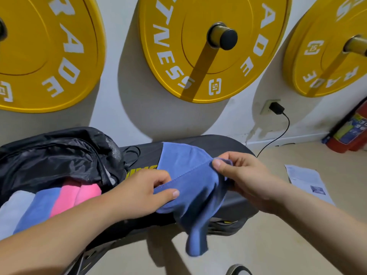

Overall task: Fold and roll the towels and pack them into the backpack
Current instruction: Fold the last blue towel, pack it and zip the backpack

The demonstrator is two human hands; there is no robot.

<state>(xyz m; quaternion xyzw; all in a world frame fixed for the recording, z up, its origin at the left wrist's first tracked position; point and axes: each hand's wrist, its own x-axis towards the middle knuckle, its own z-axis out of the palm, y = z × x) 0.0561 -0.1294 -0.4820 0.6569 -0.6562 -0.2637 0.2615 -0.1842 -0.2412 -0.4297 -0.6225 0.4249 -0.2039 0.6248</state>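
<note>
Left hand [146, 192] and right hand [241, 175] both pinch blue towel [190, 175] over bench [228, 147] right end; backpack [59, 153] open at left end.

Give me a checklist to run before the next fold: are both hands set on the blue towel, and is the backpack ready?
1. Left hand grip on the blue towel: ok, thumb and fingers pinch its hem.
2. Right hand grip: ok, it pinches the far corner.
3. Towel lying flat: not ok, one end bunches and hangs off the front of the bench.
4. Backpack open: ok, its mouth gapes beside the left hand.
5. Room for another roll: cannot tell, the rolled towels fill the visible opening.
</note>
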